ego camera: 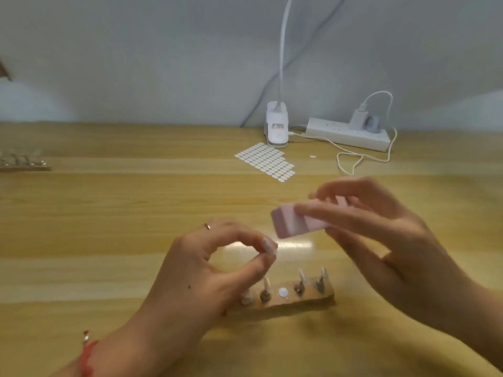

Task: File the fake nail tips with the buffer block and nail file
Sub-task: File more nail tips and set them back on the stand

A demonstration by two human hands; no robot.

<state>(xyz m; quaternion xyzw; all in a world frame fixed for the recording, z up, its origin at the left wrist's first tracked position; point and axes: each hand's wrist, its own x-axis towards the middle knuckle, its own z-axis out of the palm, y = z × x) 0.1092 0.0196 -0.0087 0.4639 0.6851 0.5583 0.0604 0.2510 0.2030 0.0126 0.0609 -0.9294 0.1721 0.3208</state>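
Closest, the left hand pinches a nail tip, probably featherlight and bendy, while the right hand grips the spongy-looking buffer block midway.

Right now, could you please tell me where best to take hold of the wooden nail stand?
Probably pinch the wooden nail stand by its long side faces near the right end, coming from the right: upright nail tips crowd its top, and the left hand hides its left end.
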